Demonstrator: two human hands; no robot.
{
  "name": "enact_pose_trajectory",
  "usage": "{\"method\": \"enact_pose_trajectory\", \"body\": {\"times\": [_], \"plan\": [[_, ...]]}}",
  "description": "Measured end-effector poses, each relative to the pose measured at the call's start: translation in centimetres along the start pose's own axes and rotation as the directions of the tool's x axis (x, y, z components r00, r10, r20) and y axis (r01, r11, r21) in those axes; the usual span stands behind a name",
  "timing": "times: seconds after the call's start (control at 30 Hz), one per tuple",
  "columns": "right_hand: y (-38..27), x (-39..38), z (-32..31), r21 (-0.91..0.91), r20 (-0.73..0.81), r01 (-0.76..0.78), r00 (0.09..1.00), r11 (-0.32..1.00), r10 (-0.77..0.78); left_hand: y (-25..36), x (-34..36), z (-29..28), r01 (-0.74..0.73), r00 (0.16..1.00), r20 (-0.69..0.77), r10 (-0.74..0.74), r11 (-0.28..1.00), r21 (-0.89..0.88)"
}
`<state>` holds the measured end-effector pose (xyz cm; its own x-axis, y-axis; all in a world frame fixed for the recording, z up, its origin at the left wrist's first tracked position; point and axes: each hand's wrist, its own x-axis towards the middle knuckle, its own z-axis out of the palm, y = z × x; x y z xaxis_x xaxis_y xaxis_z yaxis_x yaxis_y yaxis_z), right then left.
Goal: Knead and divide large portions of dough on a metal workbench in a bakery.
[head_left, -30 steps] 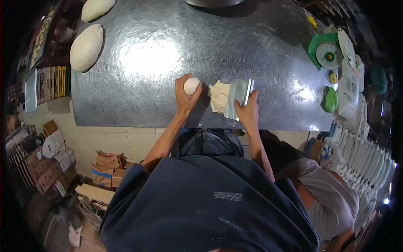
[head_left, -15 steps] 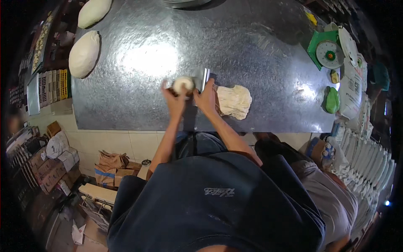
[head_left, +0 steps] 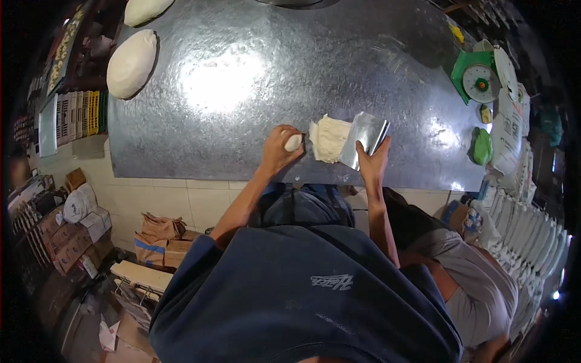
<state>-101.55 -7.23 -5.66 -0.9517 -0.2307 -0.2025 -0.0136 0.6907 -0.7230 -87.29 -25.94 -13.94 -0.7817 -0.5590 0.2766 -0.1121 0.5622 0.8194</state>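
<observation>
The person seems to be splitting soft dough into little bits and shaping them. The left hand (head_left: 281,147) is curled around one small dough ball (head_left: 293,143), fingers bent close; part of the ball is hidden, so it is hard to tell if it sits on the table (head_left: 212,139) or is lifted. The right hand (head_left: 373,160) grips one shiny metal scraper (head_left: 367,133) by its right side. The scraper slants over the right part of one flat dough piece (head_left: 330,139), which lies on the table between the hands; whether the blade touches it cannot be seen. The next move seems to call for a firm push of the blade into the dough, and a soft left hand so the ball is not squashed. Two big dough lumps (head_left: 131,65) sit at the table's left, one partly out of view. At the right are one green scale (head_left: 481,83) and, nearer the person, one bright green thing (head_left: 482,147). One other person in a grey shirt (head_left: 457,272) is low on the right.
</observation>
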Motion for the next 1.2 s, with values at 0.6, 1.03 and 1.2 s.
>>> {"method": "enact_pose_trajectory", "body": {"times": [0.6, 1.03, 1.2], "plan": [[-1.2, 6.2, 7.6, -0.119, 0.126, 0.119, 0.987, 0.986, -0.104, 2.6, 6.0, 4.8, 0.218, 0.958, 0.232, -0.166, 0.951, -0.218], [-1.1, 1.0, 7.4, -0.02, -0.022, 0.165, 0.986, 0.986, -0.166, 2.6, -2.0, -0.1, 0.248, 0.952, 0.124, -0.279, 0.944, 0.219], [0.6, -4.5, 8.8, -0.066, 0.016, 0.04, 0.999, 0.997, -0.039, 2.5, -4.3, -0.8, 0.413, 0.905, 0.141, -0.402, 0.909, -0.059]]}}
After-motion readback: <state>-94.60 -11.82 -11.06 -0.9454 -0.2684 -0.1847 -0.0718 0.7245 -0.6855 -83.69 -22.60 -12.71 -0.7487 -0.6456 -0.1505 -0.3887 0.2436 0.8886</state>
